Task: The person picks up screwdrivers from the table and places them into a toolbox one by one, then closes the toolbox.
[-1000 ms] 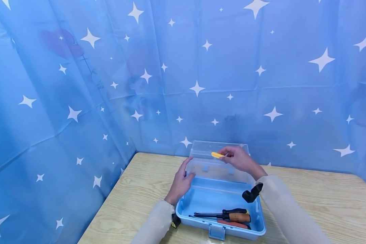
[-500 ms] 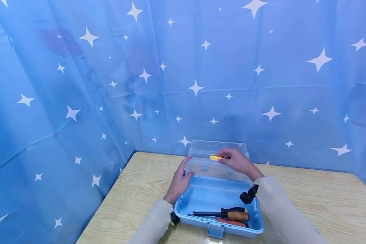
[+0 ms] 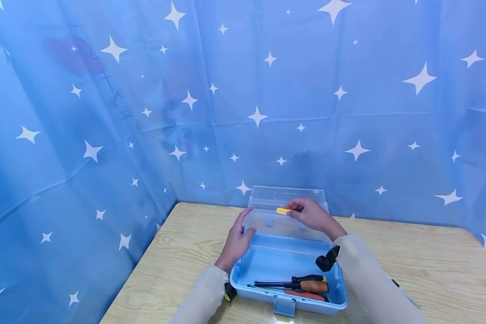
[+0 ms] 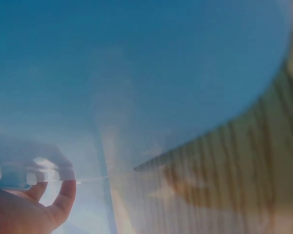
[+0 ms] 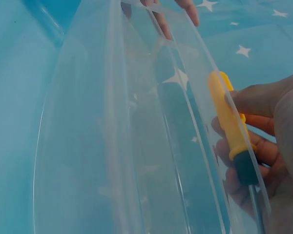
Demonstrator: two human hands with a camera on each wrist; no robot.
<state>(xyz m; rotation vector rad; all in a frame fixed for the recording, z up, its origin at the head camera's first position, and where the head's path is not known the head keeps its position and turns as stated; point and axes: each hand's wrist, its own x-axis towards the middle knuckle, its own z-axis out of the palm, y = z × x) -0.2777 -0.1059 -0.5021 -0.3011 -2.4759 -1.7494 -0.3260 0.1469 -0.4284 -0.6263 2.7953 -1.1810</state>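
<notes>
Propping the clear lid [image 3: 285,211] upright, likely so the blue toolbox [image 3: 285,265] stays open, left hand [image 3: 236,240] rests straight, relaxed fingers on its edge. Right hand [image 3: 313,215], just beside, pinches a yellow-handled screwdriver [image 3: 284,210] against the lid's top rim. Below both hands, screwdrivers [image 3: 303,286] lie inside the box.

Two hands: left hand [image 3: 236,243], right hand [image 3: 313,216]. One light blue toolbox [image 3: 285,306] with one clear lid [image 3: 285,200] and one front latch [image 3: 284,306]. One small yellow-handled screwdriver [image 3: 283,210] at the lid. In the box, three long tools counted: one black-handled [image 3: 308,278], one wooden-handled [image 3: 313,286], one red-handled [image 3: 308,295], the last partly hidden. One wooden table [image 3: 429,261]. One star-printed blue curtain [image 3: 105,112] behind.
</notes>
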